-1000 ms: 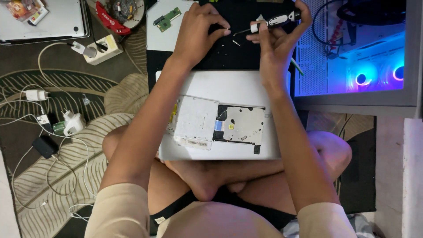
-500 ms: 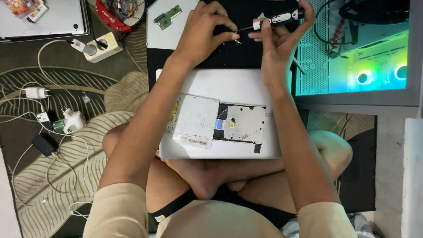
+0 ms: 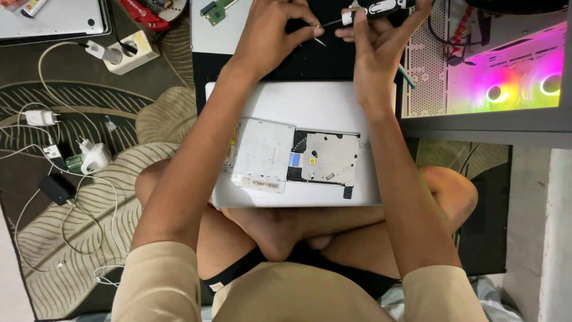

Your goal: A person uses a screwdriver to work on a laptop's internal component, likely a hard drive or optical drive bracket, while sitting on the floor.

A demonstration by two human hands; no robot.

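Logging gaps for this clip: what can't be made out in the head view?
- Screwdriver: handle cut off by the top edge.
- Its tip: too small, pinched by left hand.
- Right hand palm side: turned away.
- Optical drive label: too small.

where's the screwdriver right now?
Head view, top edge, right of centre: the screwdriver is in the right hand, its thin shaft pointing left to the left hand's fingertips, above the black mat.
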